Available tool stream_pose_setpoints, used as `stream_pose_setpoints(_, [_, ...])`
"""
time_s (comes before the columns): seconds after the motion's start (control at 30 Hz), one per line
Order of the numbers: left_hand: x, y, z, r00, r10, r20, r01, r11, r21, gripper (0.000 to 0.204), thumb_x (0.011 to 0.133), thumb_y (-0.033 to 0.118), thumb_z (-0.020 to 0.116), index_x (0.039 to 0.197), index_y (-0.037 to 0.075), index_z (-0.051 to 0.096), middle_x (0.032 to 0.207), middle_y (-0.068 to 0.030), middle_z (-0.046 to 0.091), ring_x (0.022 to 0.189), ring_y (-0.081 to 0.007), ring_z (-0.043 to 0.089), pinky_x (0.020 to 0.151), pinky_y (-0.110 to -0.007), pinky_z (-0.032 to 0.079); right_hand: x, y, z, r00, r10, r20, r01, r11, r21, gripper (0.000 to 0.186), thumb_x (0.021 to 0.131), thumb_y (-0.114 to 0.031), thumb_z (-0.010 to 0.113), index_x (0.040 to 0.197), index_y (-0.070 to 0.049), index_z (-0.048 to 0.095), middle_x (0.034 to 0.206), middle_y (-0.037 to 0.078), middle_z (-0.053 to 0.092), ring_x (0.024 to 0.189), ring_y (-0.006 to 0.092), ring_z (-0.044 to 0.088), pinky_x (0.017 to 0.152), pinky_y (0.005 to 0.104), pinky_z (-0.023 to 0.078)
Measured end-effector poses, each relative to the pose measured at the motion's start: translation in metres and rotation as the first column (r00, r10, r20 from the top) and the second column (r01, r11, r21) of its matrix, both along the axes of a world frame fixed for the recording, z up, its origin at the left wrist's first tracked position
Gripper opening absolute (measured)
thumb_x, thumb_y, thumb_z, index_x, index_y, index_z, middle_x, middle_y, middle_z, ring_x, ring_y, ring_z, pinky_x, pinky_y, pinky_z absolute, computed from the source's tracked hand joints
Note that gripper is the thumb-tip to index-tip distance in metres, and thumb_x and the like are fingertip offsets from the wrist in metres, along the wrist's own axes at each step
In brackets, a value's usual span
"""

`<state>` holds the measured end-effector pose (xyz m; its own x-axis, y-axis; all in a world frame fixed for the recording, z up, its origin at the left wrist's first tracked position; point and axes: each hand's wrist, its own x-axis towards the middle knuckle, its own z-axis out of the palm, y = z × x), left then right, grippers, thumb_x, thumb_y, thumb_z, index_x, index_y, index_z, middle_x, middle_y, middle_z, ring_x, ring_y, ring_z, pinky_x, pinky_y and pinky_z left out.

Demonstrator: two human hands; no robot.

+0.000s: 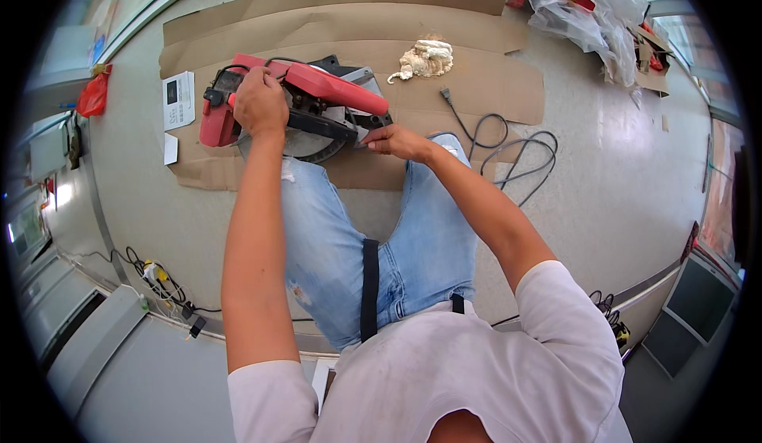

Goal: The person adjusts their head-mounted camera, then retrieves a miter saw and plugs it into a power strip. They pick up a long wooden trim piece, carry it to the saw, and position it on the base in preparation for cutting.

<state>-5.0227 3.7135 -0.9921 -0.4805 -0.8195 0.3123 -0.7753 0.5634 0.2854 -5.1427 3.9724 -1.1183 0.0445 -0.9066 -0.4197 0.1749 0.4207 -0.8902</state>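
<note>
A red and black miter saw [337,86] lies on a flattened cardboard sheet [492,86] in front of my knees. My left hand [260,103] is closed over the saw's red body at its left part, with the fingertips partly hidden. Beside the saw's right end, my right hand [397,141] is pinched on a small flat greyish piece [362,136]. Whether that piece is joined to the saw I cannot tell. Part of the round blade or base shows below the black arm of the saw.
A crumpled cream rag [425,59] lies behind the saw. To the right a grey power cord [520,151] with a plug loops over cardboard and floor. A white printed card [178,100] sits at left, near a red bag [93,98]. Clear plastic bags [583,14] pile up far right.
</note>
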Motion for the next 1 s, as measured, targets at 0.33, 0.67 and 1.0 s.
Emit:
stream_pose_setpoints(0.33, [0.016,-0.035,0.012,0.996,0.014,-0.087,-0.001,0.989,0.148,0.02,0.095,0.024,0.055,0.1,0.012,0.07,0.097,-0.0128,0.073,0.091,-0.035,0.068,0.078,-0.045,0.051,-0.092,0.125,0.051,0.702,-0.711,0.031,0.704,0.7,0.119,0.025,0.1,-0.019,0.058,0.107,0.002,0.07,0.076,-0.002,0.057,0.071,0.0078,0.05,0.067,0.0221,0.042])
stream_pose_setpoints(0.67, [0.011,-0.026,0.02,0.993,-0.019,-0.114,0.035,0.989,0.141,0.021,0.096,0.02,0.054,0.102,0.009,0.07,0.099,-0.0129,0.072,0.09,-0.0345,0.068,0.078,-0.044,0.051,-0.116,0.059,0.027,0.91,-0.331,-0.25,0.372,0.918,0.138,0.038,0.101,-0.035,0.059,0.098,0.002,0.069,0.076,0.004,0.065,0.071,0.0106,0.059,0.068,0.0275,0.049])
stream_pose_setpoints(1.0, [0.013,-0.018,0.024,0.988,0.014,-0.151,0.026,0.965,0.262,0.017,0.096,0.008,0.054,0.103,0.001,0.068,0.096,-0.0119,0.07,0.087,-0.0258,0.066,0.077,-0.036,0.05,-0.128,-0.158,-0.015,0.491,-0.417,-0.765,0.189,0.908,-0.374,0.035,0.09,-0.031,0.059,0.104,-0.002,0.073,0.101,0.022,0.072,0.097,0.0403,0.067,0.088,0.0468,0.052])
